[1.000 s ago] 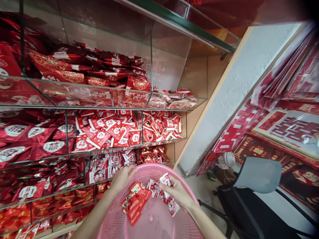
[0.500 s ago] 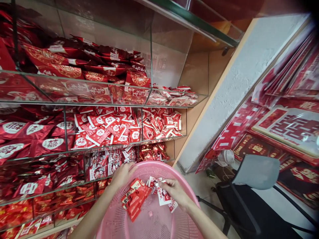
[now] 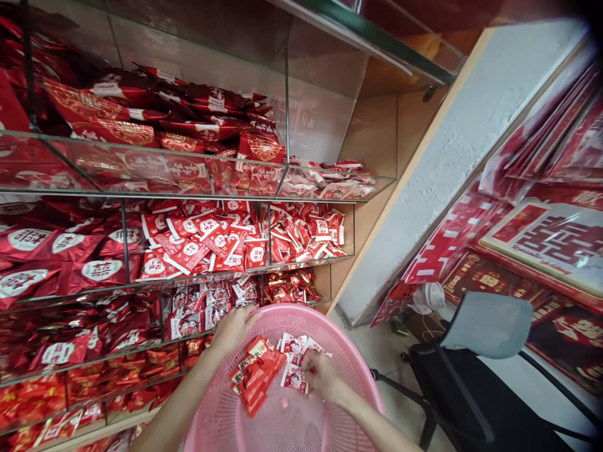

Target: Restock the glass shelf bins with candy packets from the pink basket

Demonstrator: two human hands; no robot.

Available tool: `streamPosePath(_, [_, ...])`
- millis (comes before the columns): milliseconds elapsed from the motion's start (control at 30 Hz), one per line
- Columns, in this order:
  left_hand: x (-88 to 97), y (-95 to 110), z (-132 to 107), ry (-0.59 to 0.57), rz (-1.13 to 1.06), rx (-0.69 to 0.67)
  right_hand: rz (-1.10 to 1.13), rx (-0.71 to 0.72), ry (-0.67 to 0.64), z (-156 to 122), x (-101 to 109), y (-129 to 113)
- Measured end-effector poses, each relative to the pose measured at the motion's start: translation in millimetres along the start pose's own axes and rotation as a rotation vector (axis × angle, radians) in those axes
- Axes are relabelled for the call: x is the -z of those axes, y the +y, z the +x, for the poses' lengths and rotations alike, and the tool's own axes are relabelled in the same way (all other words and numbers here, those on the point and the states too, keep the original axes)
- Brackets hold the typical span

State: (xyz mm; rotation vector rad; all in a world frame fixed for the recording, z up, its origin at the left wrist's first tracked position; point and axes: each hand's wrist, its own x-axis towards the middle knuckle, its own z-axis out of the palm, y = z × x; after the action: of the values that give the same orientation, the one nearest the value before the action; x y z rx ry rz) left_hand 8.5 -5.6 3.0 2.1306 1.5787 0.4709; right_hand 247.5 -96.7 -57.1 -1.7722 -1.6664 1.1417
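Note:
I hold a pink plastic basket (image 3: 346, 361) in front of glass shelves. My left hand (image 3: 233, 329) grips the basket's far rim, fingers curled over it. My right hand (image 3: 319, 376) is inside the basket, fingers closed on small white-and-red candy packets (image 3: 294, 376). A pile of red packets (image 3: 254, 376) lies in the basket beside them, with more white-and-red packets (image 3: 294, 344) just beyond my right hand.
Glass shelves (image 3: 198, 194) hold several compartments of red sweet packets, with white-and-red ones (image 3: 202, 307) close to my left hand. A white pillar (image 3: 447, 163) stands to the right. A grey chair (image 3: 485, 326) and red paper decorations (image 3: 546, 238) fill the right side.
My right hand has moved down and left, deeper into the basket, onto the small packets there. My left hand stays on the rim.

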Motion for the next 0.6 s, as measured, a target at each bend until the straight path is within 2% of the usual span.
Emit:
streamPosePath(67, [0.3, 0, 0, -0.001, 0.004, -0.007, -0.027, 0.032, 0.015, 1, -2, 4])
streamPosePath(300, [2.8, 3, -1, -0.007, -0.007, 0.009, -0.035, -0.04, -0.04, 2, -12, 12])
streamPosePath(600, [4.1, 5, -3, 0.006, 0.003, -0.003, -0.085, -0.066, -0.03, -1, -9, 0])
